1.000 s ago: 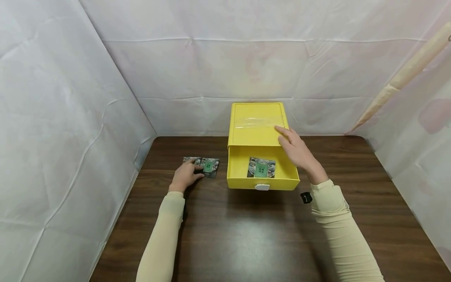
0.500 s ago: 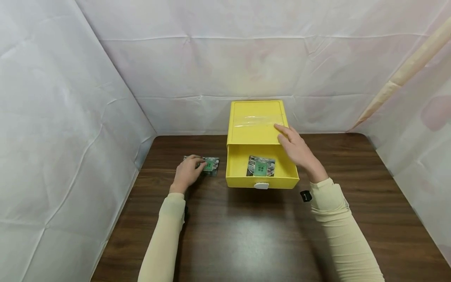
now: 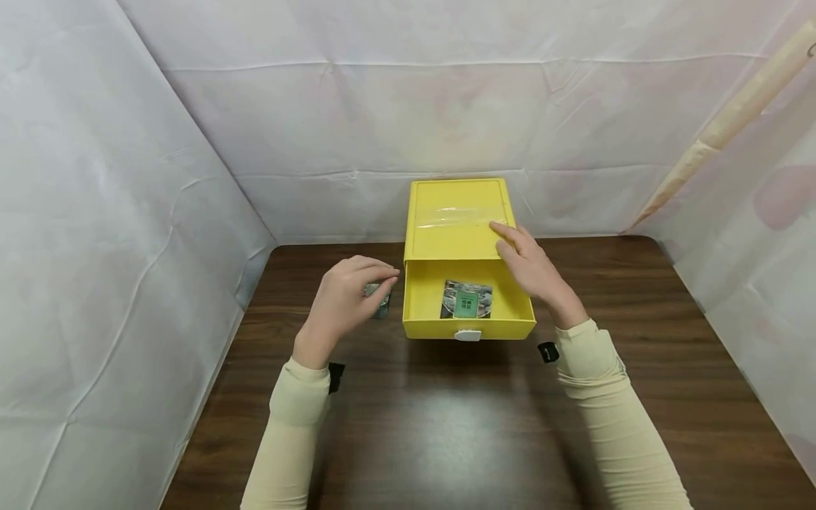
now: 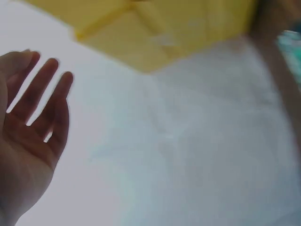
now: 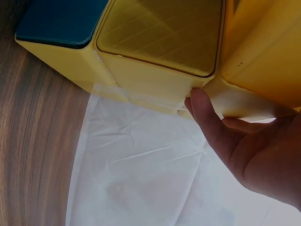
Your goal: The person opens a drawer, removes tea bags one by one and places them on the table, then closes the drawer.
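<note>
L. hand (image 3: 347, 297) has been lifted since prev. frame from table packet (image 3: 383, 309), fingers slightly spread, nothing seen pinched; R. fingers are rested, slightly apart, on yellow box (image 3: 459, 244). Drawer packet (image 3: 467, 301) is left inside open drawer (image 3: 430, 330). Step prob. a reach; a precise pinch appears needed next.

Up on the person's head, one camera looks forward and down across the table (image 3: 446, 439), back far enough to hold the left hand (image 3: 341, 301), the right hand (image 3: 534, 270) and the whole yellow box (image 3: 457, 241). The left wrist's view, tilted, looks close past its hand toward the white cloth (image 4: 164, 141); the right wrist's, nearer the box, shares with the head view the right hand against it.
</note>
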A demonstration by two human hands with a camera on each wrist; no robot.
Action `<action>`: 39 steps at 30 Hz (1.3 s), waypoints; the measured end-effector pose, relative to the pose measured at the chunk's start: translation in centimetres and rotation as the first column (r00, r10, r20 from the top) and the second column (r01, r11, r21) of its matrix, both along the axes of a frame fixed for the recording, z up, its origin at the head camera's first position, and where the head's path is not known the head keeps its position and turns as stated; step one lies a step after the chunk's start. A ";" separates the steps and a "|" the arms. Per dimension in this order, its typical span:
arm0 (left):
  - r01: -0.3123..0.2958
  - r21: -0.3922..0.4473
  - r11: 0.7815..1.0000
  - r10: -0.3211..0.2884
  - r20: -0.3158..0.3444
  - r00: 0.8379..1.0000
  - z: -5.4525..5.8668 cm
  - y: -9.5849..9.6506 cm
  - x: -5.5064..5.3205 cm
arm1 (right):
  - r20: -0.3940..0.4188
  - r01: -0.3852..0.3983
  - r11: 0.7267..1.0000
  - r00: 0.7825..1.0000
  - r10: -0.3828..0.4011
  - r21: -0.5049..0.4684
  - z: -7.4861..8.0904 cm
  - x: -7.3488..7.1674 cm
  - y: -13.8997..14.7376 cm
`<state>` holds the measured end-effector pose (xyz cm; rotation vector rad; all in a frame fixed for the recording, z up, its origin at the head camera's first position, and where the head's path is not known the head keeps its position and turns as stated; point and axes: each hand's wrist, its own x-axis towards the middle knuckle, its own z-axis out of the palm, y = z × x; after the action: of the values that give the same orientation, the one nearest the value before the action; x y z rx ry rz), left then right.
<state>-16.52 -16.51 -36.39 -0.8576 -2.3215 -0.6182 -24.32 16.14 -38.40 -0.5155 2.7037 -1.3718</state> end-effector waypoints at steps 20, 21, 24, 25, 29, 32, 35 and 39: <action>0.267 -0.384 0.884 -0.066 0.463 0.884 2.7 7.0 -0.7 | -0.018 -0.010 1.000 1.000 0.010 -0.008 0.1 0.2 -0.7; 0.292 -0.380 0.877 -0.079 0.487 0.870 2.7 7.2 -1.0 | -0.018 -0.012 1.000 1.000 0.012 -0.008 0.1 0.2 -0.7; 0.390 -0.354 0.850 -0.140 0.562 0.815 2.5 7.7 -2.0 | -0.014 -0.013 1.000 1.000 0.013 -0.002 0.2 0.3 -0.6; 0.418 -0.344 0.841 -0.159 0.582 0.798 2.5 7.9 -2.3 | -0.014 -0.014 1.000 1.000 0.014 0.002 0.2 0.3 -0.6; 0.485 -0.317 0.815 -0.187 0.648 0.738 2.5 8.4 -3.3 | -0.012 -0.010 1.000 1.000 0.010 0.006 0.1 0.3 -0.5; 0.526 -0.298 0.797 -0.197 0.695 0.692 2.5 8.7 -3.8 | -0.007 -0.007 1.000 1.000 0.007 0.003 0.1 0.4 -0.4; 0.568 -0.286 0.771 -0.194 0.745 0.639 2.5 8.9 -4.0 | 0.000 -0.009 1.000 1.000 0.009 -0.001 0.1 0.6 -0.3; 0.577 -0.302 0.759 -0.160 0.772 0.615 2.5 9.0 -4.0 | -0.002 -0.009 1.000 1.000 0.009 -0.008 0.0 0.8 -0.4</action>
<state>-20.50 -7.51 -33.92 -1.6676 -3.1307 -0.5406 -23.53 15.77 -38.42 -0.5290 2.6947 -1.3814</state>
